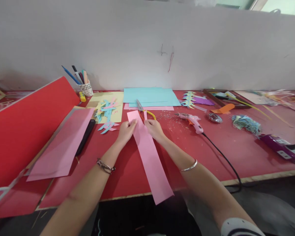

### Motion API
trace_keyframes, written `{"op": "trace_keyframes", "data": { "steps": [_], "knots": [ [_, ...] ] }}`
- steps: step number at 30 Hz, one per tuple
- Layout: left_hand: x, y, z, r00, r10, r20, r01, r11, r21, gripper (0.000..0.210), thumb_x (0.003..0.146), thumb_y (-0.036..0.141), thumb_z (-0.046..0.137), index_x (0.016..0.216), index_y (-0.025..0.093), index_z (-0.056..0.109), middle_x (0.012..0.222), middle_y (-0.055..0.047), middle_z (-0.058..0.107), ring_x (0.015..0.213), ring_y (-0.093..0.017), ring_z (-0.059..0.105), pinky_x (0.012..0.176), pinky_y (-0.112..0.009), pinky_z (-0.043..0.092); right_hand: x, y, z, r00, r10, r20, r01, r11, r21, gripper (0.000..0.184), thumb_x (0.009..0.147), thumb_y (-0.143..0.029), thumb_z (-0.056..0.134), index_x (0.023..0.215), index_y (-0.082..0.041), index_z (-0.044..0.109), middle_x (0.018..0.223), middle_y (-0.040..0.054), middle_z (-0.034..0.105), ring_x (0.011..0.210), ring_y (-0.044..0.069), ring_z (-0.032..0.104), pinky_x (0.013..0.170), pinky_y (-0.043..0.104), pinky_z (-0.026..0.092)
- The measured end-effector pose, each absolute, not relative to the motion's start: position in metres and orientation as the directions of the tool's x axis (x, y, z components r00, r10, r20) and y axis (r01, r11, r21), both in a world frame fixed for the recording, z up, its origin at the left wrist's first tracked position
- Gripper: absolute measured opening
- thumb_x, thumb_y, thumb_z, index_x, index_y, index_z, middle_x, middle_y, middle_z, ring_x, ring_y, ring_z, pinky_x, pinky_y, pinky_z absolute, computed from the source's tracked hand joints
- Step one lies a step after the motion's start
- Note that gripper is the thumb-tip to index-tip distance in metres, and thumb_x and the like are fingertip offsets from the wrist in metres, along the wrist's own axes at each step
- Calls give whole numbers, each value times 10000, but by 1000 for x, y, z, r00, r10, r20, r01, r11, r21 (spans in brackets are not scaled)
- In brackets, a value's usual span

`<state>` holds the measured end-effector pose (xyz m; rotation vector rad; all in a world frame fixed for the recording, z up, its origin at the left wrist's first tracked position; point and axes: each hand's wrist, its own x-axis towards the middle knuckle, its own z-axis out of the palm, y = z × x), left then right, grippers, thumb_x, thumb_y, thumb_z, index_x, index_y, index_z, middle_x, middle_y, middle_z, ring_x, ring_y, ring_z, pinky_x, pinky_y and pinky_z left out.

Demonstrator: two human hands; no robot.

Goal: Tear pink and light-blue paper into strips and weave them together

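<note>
A long strip of pink paper runs from between my hands down past the table's front edge. My left hand pinches its upper left side, thumb on top. My right hand is closed on its upper right side, where a narrow pink piece stands apart from the wider part. Whether that narrow piece is still joined lower down is hidden by my fingers. Just beyond the paper lie scissors with yellow handles, partly covered. Blue sheets over pink ones lie behind them.
Cut paper pieces lie on a cream sheet. More pink paper and a red board are at left, near a pen cup. At right are a pink glue gun, its cord and a purple device.
</note>
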<state>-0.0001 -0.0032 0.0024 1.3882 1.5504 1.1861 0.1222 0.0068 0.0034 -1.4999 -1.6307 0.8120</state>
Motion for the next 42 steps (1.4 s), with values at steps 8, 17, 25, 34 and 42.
{"op": "trace_keyframes", "data": {
  "steps": [8,17,25,34,42],
  "knots": [
    [-1,-4,4,-41,999,-1,293,13,956,339,633,407,533,428,170,404,411,57,361,427,-84,339,420,-213,240,124,6,7,-46,993,109,514,117,-850,333,716,-385,357,482,-202,208,470,-46,197,446,76,247,456,235,160],
    [0,-4,4,-128,991,38,319,5,948,414,674,350,508,399,198,238,393,76,198,401,-55,209,398,-222,157,125,6,4,-86,990,112,542,141,-828,287,699,-297,344,455,-198,228,448,-44,225,437,76,270,459,238,167],
    [-1,-4,4,-162,986,44,302,8,953,394,665,375,516,410,191,280,395,70,231,414,-65,250,403,-219,177,125,7,4,-31,995,96,533,98,-841,325,731,-356,336,469,-201,221,453,-45,225,425,76,268,444,234,165],
    [-1,-6,6,-111,994,9,309,26,951,367,660,402,506,428,190,317,409,70,265,425,-75,274,418,-218,206,127,8,0,-120,977,179,542,215,-812,284,703,-279,348,469,-190,214,462,-47,203,444,73,255,457,228,164],
    [-1,-5,6,-109,994,8,350,31,936,407,649,353,531,392,194,258,389,73,217,406,-59,229,399,-222,153,126,8,1,-79,982,171,542,186,-819,282,690,-250,363,458,-196,211,452,-49,201,444,79,258,466,244,164]
  ]
}}
